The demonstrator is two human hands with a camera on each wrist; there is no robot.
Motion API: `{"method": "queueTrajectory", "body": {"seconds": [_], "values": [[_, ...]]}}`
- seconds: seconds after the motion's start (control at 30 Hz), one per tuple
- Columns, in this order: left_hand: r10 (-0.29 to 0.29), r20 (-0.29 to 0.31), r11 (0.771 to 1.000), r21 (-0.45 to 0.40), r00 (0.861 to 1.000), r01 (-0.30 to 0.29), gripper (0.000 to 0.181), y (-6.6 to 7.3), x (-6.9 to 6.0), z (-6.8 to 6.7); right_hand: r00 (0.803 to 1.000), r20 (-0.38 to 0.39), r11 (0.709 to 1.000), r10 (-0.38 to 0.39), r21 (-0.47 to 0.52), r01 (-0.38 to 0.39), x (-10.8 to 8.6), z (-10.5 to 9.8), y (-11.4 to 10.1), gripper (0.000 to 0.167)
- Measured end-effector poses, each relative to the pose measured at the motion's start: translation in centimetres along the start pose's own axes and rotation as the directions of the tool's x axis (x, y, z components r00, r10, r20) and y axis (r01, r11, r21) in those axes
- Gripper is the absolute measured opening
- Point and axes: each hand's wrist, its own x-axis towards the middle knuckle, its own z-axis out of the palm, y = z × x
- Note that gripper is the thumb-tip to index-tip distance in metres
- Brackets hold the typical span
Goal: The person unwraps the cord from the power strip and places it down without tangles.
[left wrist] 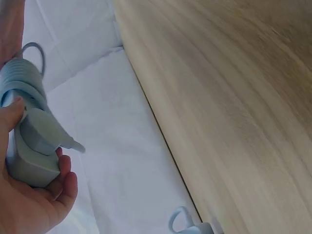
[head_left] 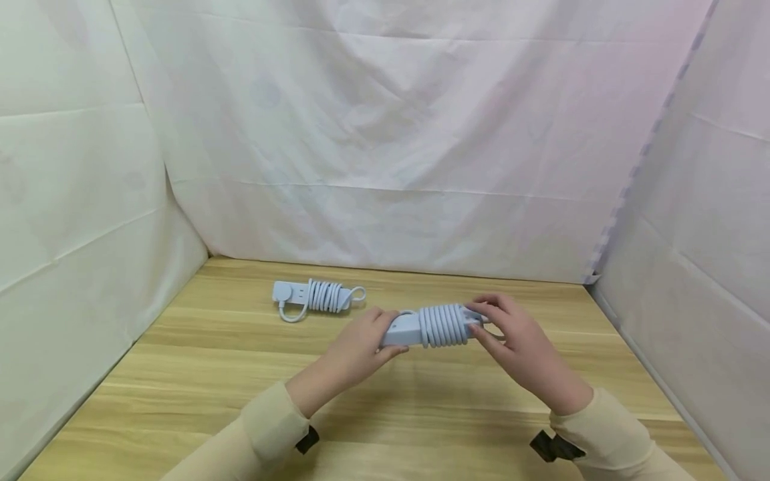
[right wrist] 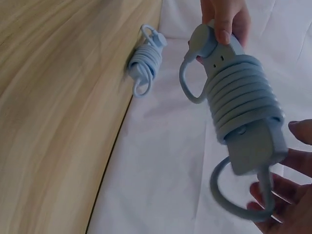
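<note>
White cloth (head_left: 397, 133) stands at nine, twelve and three o'clock around a wood-grained tabletop (head_left: 192, 407). Pale sleeves enter at seven (head_left: 271, 427) and five o'clock, head view. The right hand (head_left: 520, 342) lies about the three-o'clock end of the held power strip (head_left: 444, 326), thumb and fingers apart; whether its fingertips touch cannot be told. The left hand (head_left: 356, 349) grips the nine-o'clock end, thumb on the socket face, fingers curled round the body. The strip, its cord wound in close turns about the middle, is held above the tabletop, slightly right of centre. A second power strip (head_left: 325, 296), likewise wound, rests toward ten o'clock from it. A cord loop (right wrist: 265, 187) hangs at six o'clock from the held strip, right wrist view; its round plug (right wrist: 204, 40) sits at eleven.
</note>
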Motion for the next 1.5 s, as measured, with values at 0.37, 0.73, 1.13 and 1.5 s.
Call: {"method": "queueTrajectory", "body": {"seconds": [0.37, 0.73, 1.13, 1.5], "values": [[-0.036, -0.016, 0.999, -0.025, 0.999, 0.036, 0.050, 0.6, -0.5, -0.4, 0.945, -0.072, 0.919, -0.318, -0.269, 0.288, 0.9, 2.5, -2.3, 0.058], [-0.051, 0.087, 0.993, -0.099, 0.995, 0.059, 0.046, 1.1, -0.6, -1.3, 0.958, -0.010, 0.896, -0.287, -0.357, 0.264, 1.5, 4.0, -2.7, 0.070], [0.121, 0.152, 0.993, -0.003, 0.981, -0.122, 0.075, 0.2, -1.1, -1.9, 0.962, 0.022, 0.925, -0.271, -0.271, 0.267, 1.3, 3.9, -2.3, 0.073], [0.529, -0.096, 0.834, 0.238, 0.843, -0.497, 0.081, -1.5, -1.6, -1.6, 0.970, 0.053, 0.956, -0.237, -0.162, 0.243, 1.4, 3.8, -2.3, 0.068]]}}
